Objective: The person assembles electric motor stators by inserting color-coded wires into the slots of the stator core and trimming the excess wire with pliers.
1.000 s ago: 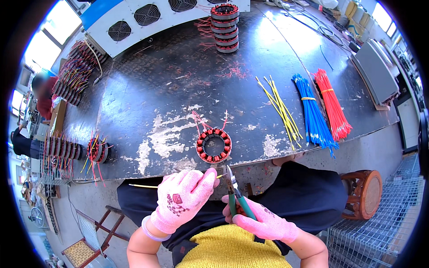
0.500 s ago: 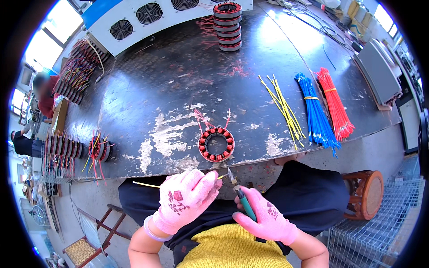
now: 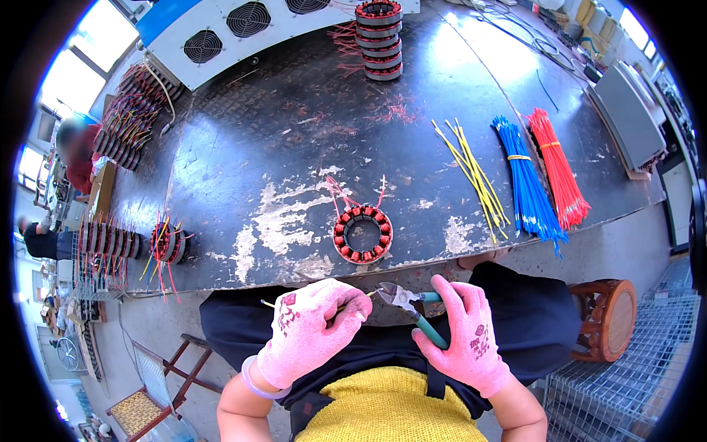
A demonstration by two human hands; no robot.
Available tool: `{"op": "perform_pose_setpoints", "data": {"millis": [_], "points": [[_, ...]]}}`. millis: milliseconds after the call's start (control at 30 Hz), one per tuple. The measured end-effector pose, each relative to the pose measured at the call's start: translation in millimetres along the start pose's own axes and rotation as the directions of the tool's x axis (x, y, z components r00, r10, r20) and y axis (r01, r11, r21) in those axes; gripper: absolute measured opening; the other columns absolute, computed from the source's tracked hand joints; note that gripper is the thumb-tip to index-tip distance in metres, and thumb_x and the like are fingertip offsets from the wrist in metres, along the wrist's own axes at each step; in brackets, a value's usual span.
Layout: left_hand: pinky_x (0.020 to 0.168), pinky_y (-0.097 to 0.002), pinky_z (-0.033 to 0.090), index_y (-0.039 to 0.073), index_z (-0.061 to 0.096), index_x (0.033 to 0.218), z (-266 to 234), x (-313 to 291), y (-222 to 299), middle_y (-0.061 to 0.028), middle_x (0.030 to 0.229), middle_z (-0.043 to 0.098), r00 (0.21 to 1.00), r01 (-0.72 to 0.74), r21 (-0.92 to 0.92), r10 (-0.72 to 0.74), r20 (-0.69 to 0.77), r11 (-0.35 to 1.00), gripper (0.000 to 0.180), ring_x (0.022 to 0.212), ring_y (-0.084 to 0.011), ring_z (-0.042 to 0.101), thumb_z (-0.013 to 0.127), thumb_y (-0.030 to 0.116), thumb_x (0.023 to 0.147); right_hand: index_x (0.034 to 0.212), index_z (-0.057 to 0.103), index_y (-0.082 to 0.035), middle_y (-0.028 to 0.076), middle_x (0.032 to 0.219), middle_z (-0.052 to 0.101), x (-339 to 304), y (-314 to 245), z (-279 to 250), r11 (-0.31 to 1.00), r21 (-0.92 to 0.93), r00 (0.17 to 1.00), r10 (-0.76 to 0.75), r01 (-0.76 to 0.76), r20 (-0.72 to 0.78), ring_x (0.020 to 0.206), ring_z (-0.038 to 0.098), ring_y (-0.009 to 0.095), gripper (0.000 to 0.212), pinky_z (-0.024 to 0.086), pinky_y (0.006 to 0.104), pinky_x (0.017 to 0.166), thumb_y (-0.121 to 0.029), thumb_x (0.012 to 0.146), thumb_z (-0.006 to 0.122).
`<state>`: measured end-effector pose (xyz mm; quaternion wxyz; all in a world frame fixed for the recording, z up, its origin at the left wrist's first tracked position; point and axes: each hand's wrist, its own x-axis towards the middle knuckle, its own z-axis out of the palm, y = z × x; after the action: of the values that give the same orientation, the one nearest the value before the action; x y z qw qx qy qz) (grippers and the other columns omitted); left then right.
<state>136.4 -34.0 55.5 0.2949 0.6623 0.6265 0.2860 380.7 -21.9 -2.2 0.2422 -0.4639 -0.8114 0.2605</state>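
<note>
My left hand (image 3: 315, 328), in a pink glove, pinches a thin yellow wire (image 3: 267, 303) whose tail pokes out to the left. In my right hand (image 3: 468, 335), also gloved in pink, are green-handled diagonal cutters (image 3: 399, 296). Their handles are spread and the jaws gape around or right beside the wire's tip, just past my left fingertips; I cannot tell which. Beyond my hands, near the table edge, lies a ring-shaped motor stator (image 3: 340, 240) with red windings and loose red leads standing up at its far side.
On the right of the dark worn table (image 3: 294, 155) lie loose yellow wires (image 3: 475, 177), a blue wire bundle (image 3: 521, 180) and a red one (image 3: 557, 169). A stator stack (image 3: 378, 43) stands far back. More stators (image 3: 110, 239) line the left edge. A wooden stool (image 3: 613, 320) is at right.
The cutters have opened, with my right fingers spreading along the handles. Their jaws have come to the wire's tip. Less of the wire's tail shows left of my left hand.
</note>
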Motion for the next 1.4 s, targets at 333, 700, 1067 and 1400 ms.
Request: {"op": "perform_pose_setpoints", "data": {"millis": [333,700,1067,1400], "points": [[0.06,-0.0292,0.05,0.012,0.074,0.095,4,-2,-6,-0.0009,0.081,0.069,0.999,-0.034,-0.012,0.034,0.006,0.999,0.006,0.063,-0.0167,0.061,0.072,0.013,0.089,0.143,0.049,-0.003,0.02,0.117,0.058,-2,-5,1,0.939,0.319,0.977,0.068,-0.132,0.203,0.105,0.061,0.036,0.072,0.051,0.0436,0.091,-0.026,0.082,0.079],[0.064,-0.0303,0.053,0.01,0.072,0.099,5,-2,-6,-0.0021,0.084,0.07,0.999,-0.04,-0.011,0.04,0.028,0.999,0.008,0.07,-0.0175,0.068,0.07,0.014,0.092,0.141,0.05,-0.003,0.021,0.116,0.059,1,-10,0,0.888,0.407,0.947,0.086,-0.213,0.309,0.107,0.061,0.039,0.067,0.05,0.0456,0.094,-0.03,0.086,0.077],[0.071,-0.0322,0.055,0.004,0.07,0.097,0,-1,2,-0.0071,0.082,0.071,0.996,0.015,-0.015,-0.014,0.089,1.0,0.009,0.076,-0.0227,0.07,0.067,0.007,0.089,0.133,0.057,-0.004,0.014,0.099,0.061,0,-11,1,0.881,0.425,0.956,0.09,-0.206,0.278,0.082,0.067,0.03,0.055,0.054,0.0383,0.075,-0.024,0.086,0.077],[0.067,-0.0341,0.053,0.006,0.072,0.091,15,-4,-3,-0.0068,0.083,0.069,0.971,0.016,0.011,-0.019,0.24,1.0,0.006,0.074,-0.0247,0.068,0.067,0.008,0.09,0.121,0.06,0.001,0.007,0.086,0.063,-34,-1,12,0.527,0.605,0.774,0.182,-0.597,0.606,0.076,0.063,0.015,0.037,0.051,0.0321,0.07,-0.026,0.096,0.066]]}}
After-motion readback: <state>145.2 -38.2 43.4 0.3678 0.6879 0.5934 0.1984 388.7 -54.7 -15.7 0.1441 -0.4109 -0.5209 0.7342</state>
